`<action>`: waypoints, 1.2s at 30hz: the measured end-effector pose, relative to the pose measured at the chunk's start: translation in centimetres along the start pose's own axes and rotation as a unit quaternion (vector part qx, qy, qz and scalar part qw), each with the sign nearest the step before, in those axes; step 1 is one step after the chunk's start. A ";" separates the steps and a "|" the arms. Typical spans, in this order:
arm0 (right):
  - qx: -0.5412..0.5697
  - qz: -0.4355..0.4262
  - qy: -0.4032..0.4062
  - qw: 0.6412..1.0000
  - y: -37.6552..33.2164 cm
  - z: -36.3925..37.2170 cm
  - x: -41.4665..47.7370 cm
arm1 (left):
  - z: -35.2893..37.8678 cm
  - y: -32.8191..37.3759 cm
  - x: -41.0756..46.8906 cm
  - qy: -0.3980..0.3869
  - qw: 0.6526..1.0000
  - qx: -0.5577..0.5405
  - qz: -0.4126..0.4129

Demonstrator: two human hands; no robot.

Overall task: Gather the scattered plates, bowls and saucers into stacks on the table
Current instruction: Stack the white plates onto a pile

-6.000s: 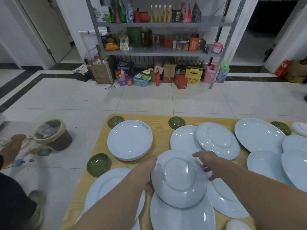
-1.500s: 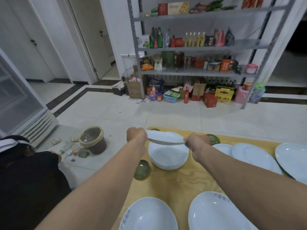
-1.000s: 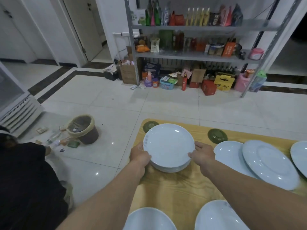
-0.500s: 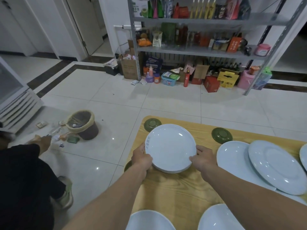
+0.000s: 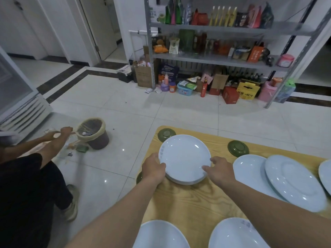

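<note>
At the left of the frame another person [image 5: 26,176] crouches on the floor with a hand at a lined bin [image 5: 92,133], well apart from the work. On the wooden surface [image 5: 193,203], a green saucer [image 5: 138,177] peeks out at the near-left edge, mostly hidden behind the left grip [image 5: 154,170]. That grip is curled round the left rim of the stack of plates [image 5: 185,159], thumb on top and fingers under the edge, probably to steady the pile and square the top plate on those below. The stack sits in the middle of the frame, near the far-left corner of the surface, with a second green saucer [image 5: 166,134] just behind it at the upper edge. Across the pile, the right grip [image 5: 219,170] is spread, its thumb and forefinger lying lightly on the right rim. That looks like a guiding touch to centre the plate rather than a carrying hold. Further right a third green saucer [image 5: 238,147] lies alone, and two large plates [image 5: 250,174] overlap, the upper one [image 5: 293,181] face down. Two more plates [image 5: 159,235] lie at the bottom of the frame, not yet stacked, so most of the gathering seems still ahead.
</note>
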State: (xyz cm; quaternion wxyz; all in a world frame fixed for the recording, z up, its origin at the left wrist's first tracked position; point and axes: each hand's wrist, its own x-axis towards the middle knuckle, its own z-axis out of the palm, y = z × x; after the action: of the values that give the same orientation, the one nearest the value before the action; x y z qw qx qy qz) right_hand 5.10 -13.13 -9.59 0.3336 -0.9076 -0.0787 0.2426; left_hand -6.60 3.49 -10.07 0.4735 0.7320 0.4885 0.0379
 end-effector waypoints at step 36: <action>0.054 0.081 -0.317 0.943 6.2 8.2 -11.3 | -4.6 -15.0 -17.2 0.023 0.907 -0.266 -0.326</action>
State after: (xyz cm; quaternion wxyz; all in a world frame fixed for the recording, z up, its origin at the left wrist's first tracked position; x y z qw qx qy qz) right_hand -8.91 -16.69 -14.60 0.3188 -0.7676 -0.0940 0.5481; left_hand -28.13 -5.25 -11.55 0.6250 0.3777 0.6826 0.0269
